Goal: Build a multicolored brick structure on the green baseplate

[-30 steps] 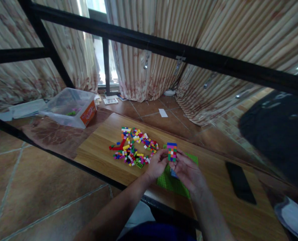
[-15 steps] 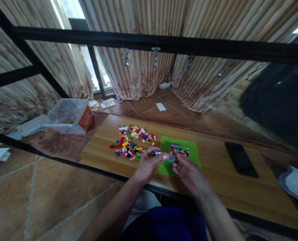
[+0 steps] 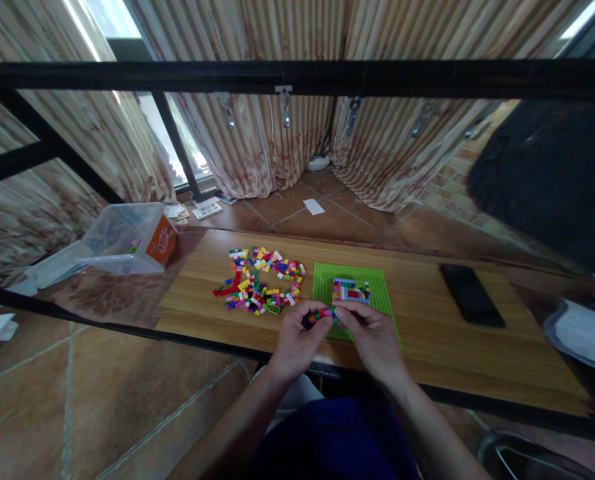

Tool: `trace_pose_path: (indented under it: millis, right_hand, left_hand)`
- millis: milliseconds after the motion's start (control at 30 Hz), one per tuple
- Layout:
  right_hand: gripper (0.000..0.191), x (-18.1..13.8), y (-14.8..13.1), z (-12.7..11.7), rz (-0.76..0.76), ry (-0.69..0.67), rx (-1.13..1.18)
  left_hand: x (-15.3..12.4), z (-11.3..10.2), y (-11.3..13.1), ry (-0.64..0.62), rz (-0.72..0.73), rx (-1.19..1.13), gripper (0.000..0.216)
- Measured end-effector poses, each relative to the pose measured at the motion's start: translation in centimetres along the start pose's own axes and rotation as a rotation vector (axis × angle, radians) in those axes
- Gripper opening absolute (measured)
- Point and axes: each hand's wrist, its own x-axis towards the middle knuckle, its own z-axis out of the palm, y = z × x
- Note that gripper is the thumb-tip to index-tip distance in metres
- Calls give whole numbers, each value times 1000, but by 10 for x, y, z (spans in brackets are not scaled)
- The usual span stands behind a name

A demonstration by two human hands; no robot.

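Observation:
My left hand [image 3: 297,337] pinches one end of a small strip of joined toy bricks [image 3: 321,315], coloured red, green and dark. The fingers of my right hand [image 3: 370,330] close on its other end, near a green brick. Both hands hover over the near left part of a green studded baseplate [image 3: 377,279]. Just beyond my fingers, a multicoloured brick build [image 3: 345,288] stands on the plate, its near side partly hidden by my right hand. Left of my hands, a heap of loose bricks [image 3: 265,280] in many colours is spread on the wooden table.
A black phone [image 3: 471,295] lies on the wooden table [image 3: 427,340] at the right. On the floor to the left stands a clear plastic box [image 3: 127,233] with an orange label. A black metal bar [image 3: 202,77] crosses in front of the curtains.
Both hands have drawn closer together around the brick strip, and its visible face has turned. My right fingers, looser before, now press on its end. The camera view has shifted slightly.

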Motion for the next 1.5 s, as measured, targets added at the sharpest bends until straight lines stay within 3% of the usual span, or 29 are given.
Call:
trace_pose_path:
  millis: [333, 467, 700, 867, 967, 1100, 1500]
  right_hand:
    - [23, -4, -3, -5, -137, -160, -225]
    - [21, -5, -4, -2, -167, -110, -237]
    - [16, -8, 4, 5, -227, 23, -239]
    - [21, 4, 17, -20, -205, 114, -306]
    - [26, 15, 26, -48, -200, 180, -456]
    - [28, 28, 31, -75, -236, 166, -664]
    - [24, 56, 41, -77, -361, -5, -984]
  left_hand:
    - [-7, -2, 3, 21, 226, 335, 13]
    - [-8, 0, 2, 48, 278, 410, 13]
    - [-6, 7, -6, 126, 243, 370, 10]
    - [5, -5, -21, 165, 184, 306, 12]
    - [15, -20, -31, 194, 225, 357, 10]
    - [24, -33, -44, 223, 234, 452, 12]
    - [28, -36, -52, 184, 245, 462, 14]
